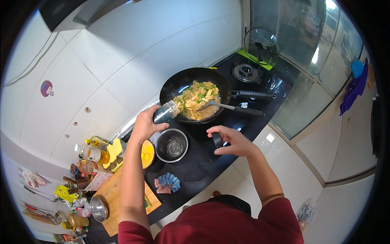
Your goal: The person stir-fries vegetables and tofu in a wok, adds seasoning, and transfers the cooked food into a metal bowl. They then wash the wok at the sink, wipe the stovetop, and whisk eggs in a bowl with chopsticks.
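Over wok [171, 86] rim, left hand [146, 123] gripping jar [164, 113], right hand [236, 142] holding cap [217, 140], gap between

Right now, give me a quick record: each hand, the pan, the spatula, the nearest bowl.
Left hand: holding a jar, tilted, mouth toward the pan
Right hand: holding a black cap
Pan: yellow and green food inside
Spatula: head in the food, handle pointing right
Bowl: dark inside, on the counter below the pan in view
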